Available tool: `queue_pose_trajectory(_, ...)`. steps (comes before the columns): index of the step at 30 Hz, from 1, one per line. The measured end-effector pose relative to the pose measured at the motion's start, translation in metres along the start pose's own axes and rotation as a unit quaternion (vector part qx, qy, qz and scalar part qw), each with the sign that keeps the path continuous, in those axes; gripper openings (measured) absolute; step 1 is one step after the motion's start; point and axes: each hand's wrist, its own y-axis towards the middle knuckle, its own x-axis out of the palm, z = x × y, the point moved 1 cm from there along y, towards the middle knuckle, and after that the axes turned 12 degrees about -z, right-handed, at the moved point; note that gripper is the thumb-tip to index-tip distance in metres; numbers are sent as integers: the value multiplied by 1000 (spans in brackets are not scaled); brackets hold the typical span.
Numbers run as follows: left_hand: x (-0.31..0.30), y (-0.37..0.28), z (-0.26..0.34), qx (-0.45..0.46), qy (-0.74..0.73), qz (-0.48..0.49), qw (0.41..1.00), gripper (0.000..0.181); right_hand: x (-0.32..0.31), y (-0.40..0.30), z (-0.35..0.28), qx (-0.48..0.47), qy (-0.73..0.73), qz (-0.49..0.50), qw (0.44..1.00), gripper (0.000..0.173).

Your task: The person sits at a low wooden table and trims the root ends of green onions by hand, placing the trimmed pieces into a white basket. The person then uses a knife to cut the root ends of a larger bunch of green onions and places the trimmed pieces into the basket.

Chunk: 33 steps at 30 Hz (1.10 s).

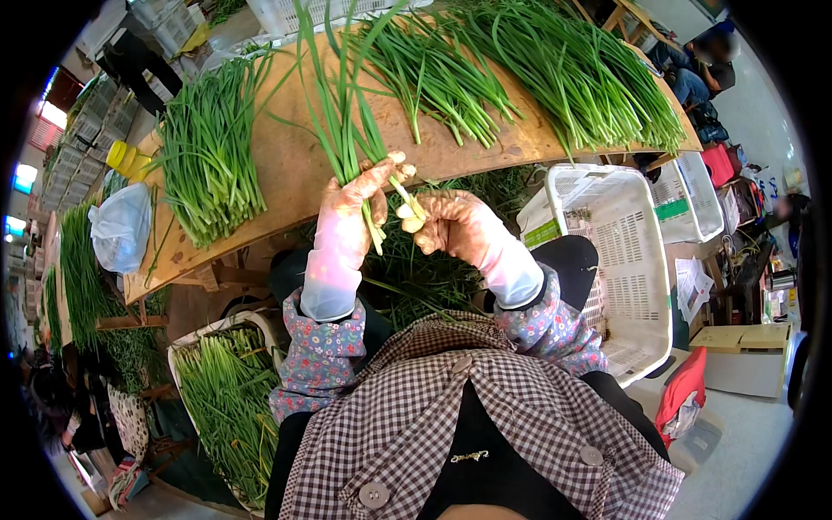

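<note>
My left hand (367, 195), in a stained, translucent glove, grips a small bunch of garlic chives (341, 123) above the table's near edge. The long green leaves point away from me, and the pale stem ends come out below the fingers. My right hand (455, 224), gloved the same way, is close beside it. Its thumb and fingers pinch the pale lower end of one chive stem (400, 188) that sticks out from the bunch. Yellowish coverings show on the right fingertips. On the wooden table (286, 156) ahead lies a smaller pile of chives (448, 97).
Larger chive piles lie at the table's left (211, 156) and right (585, 84). A white plastic bag (121, 227) hangs at the left corner. A white crate (660, 273) stands to my right, a chive-filled crate (224, 390) to my left. Loose leaves (422, 279) cover the floor below.
</note>
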Motion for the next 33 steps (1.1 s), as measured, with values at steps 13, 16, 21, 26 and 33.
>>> queue_pose_trajectory(13,3,-7,11,49,-4,39,998,34,17,-1,-9,-76,-207,81,972,23)
queue_pose_trajectory(16,-2,-8,17,81,-6,48,996,32,10,10,-22,-37,-241,106,964,23)
queue_pose_trajectory(21,-10,-4,19,81,22,58,995,33,-13,50,-49,-191,-814,344,427,32)
queue_pose_trajectory(26,-16,-4,8,63,-25,5,998,45,-16,66,-66,-81,-770,363,519,27)
queue_pose_trajectory(33,1,-9,-6,-45,-9,67,997,38,5,-20,-29,-49,-139,74,986,38)
